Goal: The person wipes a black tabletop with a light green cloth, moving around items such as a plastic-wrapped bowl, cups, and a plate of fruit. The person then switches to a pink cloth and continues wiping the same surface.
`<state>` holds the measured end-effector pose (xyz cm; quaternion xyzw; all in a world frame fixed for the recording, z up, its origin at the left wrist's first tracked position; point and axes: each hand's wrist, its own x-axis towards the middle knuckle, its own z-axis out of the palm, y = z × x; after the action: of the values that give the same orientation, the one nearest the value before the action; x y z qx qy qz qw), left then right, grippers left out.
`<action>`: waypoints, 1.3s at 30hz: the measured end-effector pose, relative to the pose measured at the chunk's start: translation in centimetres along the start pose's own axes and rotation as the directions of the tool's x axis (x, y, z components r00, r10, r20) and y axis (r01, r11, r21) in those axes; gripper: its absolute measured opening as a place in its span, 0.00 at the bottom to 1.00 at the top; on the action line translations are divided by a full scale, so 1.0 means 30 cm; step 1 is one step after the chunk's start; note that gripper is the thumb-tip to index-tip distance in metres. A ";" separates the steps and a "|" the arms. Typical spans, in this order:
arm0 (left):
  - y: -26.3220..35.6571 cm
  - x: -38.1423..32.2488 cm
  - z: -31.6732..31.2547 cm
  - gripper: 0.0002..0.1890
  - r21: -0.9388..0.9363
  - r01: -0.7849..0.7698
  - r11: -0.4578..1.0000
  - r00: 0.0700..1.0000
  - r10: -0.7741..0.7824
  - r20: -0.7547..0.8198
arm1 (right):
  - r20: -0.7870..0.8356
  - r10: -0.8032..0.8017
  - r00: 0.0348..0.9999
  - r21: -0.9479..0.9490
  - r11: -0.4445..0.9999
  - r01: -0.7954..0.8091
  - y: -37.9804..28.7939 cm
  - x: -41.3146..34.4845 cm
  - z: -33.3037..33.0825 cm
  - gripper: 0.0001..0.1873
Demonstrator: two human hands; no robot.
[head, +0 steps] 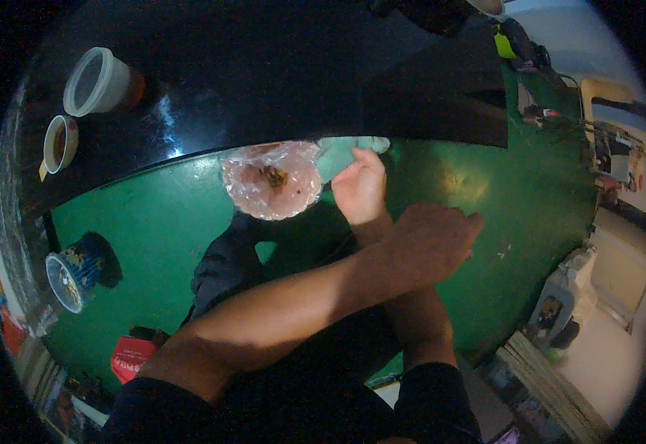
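My right hand [363,186] reaches up to the edge of a dark table and grips a pale green piece of sheet or cloth [335,158]. Touching or very close to that piece is a clear plastic bag [245,191], wide-mouthed and crinkled, with a small brown clump [274,176] inside. My left forearm lies across my right one, and my left hand [431,244] extends past it to the right, back upward. Its fingers look curled and their inner side is hidden, so whether it holds anything cannot be told.
The dark tabletop [278,72] carries a translucent plastic tub [95,83] and a small cup [61,143] at left. A worn blue container [76,272] with small bits inside stands on the green floor [162,222]. A red item with lettering [131,358] lies near my left elbow.
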<state>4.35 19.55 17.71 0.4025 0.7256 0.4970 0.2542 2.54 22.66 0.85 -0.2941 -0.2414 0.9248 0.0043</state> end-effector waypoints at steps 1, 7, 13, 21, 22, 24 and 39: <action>0.005 -0.002 0.001 0.20 0.003 0.006 1.000 1.000 -0.006 0.014 | -0.008 -0.011 1.000 0.014 1.000 0.011 0.005 0.002 -0.005 0.15; 0.016 -0.010 -0.036 0.18 0.008 0.052 0.999 0.994 -0.053 0.093 | -0.098 -0.070 0.993 0.002 0.997 0.071 -0.004 0.009 0.036 0.12; -0.009 -0.005 0.005 0.19 -0.010 0.013 1.000 0.999 -0.013 0.030 | -0.232 -0.224 0.947 0.017 0.972 0.234 -0.170 0.077 -0.119 0.07; 0.008 0.007 0.017 0.17 -0.089 -0.046 0.995 0.999 0.047 0.015 | 0.113 -0.060 0.992 0.262 0.965 0.028 -0.302 0.130 -0.415 0.06; -0.001 0.008 0.018 0.17 -0.081 -0.028 0.996 0.999 0.030 0.030 | 0.140 -0.079 0.987 0.073 0.995 0.070 -0.285 0.147 -0.456 0.07; -0.016 -0.003 0.004 0.17 -0.051 0.022 0.998 0.999 -0.020 0.044 | 0.064 -0.272 0.960 -0.552 0.792 0.261 -0.202 0.171 -0.408 0.07; -0.011 0.017 0.009 0.17 -0.012 0.026 1.000 0.996 -0.025 0.088 | -0.255 -0.102 0.962 -0.024 0.995 0.100 -0.092 -0.009 -0.015 0.04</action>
<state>4.15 20.06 17.30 0.4132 0.7155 0.4802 0.2946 2.64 25.27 1.93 -0.3982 -0.2585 0.8764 0.0811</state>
